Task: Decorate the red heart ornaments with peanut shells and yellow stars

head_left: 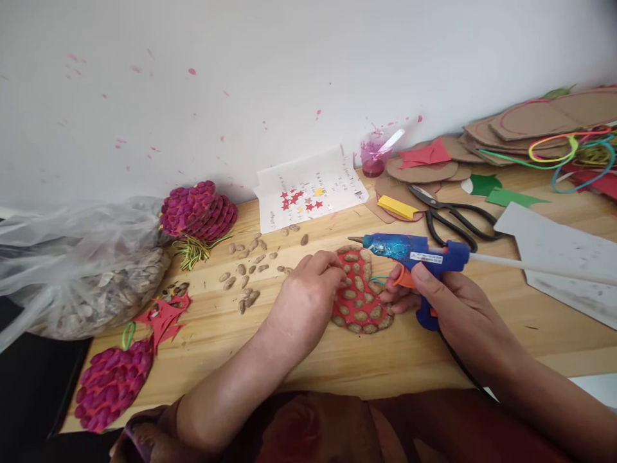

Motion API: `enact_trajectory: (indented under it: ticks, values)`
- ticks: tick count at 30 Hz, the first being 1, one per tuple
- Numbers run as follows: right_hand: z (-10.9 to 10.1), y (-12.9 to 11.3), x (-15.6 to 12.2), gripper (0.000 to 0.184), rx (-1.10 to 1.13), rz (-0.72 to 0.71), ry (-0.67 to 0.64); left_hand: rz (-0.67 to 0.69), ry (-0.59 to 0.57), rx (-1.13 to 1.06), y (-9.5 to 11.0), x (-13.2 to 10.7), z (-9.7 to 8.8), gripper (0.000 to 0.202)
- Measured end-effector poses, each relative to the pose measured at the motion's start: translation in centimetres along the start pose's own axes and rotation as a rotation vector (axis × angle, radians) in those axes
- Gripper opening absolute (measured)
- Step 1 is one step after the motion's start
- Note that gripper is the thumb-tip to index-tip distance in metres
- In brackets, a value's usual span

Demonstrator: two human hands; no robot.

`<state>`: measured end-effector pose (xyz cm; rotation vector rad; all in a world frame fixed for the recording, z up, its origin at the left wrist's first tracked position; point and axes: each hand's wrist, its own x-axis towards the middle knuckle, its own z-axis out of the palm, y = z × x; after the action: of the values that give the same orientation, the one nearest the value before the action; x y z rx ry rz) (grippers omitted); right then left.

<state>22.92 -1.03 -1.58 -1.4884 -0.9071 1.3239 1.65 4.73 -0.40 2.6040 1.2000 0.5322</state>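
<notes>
Peanut piece (pixel 359 283): roundish red disc studded with tan peanuts, lying flat on the table (pixel 216 373) between both hands
Left hand (pixel 311 289): fingers bunched up at the disc's left edge; honestly can't tell if they're pinching a peanut
Right hand (pixel 453 299): wrapped around a blue glue gun (pixel 400 246), nozzle pointing left over the disc's far edge, white glue stick (pixel 525 262) poking out the back
Loose peanuts (pixel 241 307): wrinkly little things, scattered on the light wood left of the disc
Magenta stack (pixel 190 209): bumpy rounds piled up against the wall
Bag (pixel 58 244): clear crinkly plastic, loads of greyish-brown bits inside, too blurry to name
Cup (pixel 373 154): see-through, dark pink liquid at the bottom, white stick (pixel 393 139) leaning in it
</notes>
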Motion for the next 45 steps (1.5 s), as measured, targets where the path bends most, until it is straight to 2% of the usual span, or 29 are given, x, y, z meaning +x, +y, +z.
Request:
enact_trajectory:
  ticks: [21,34,39,45]
  values:
    - [0.11,-0.65,-0.36,0.047,0.022,0.028,-0.003,-0.014,-0.075,0.110,0.34,0.11,0.25,0.015]
    - [0.21,-0.67,-0.21,0.047,0.000,0.023,0.002,-0.035,-0.039,0.084,0.33,0.04,0.47,0.015]
    - [0.26,-0.92,-0.23,0.047,-0.008,0.027,0.001,-0.077,-0.020,0.018,0.37,0.21,0.50,0.017]
    - [0.18,-0.62,-0.14,0.048,-0.007,0.035,0.005,-0.126,-0.033,0.045,0.73,0.29,0.48,0.014]
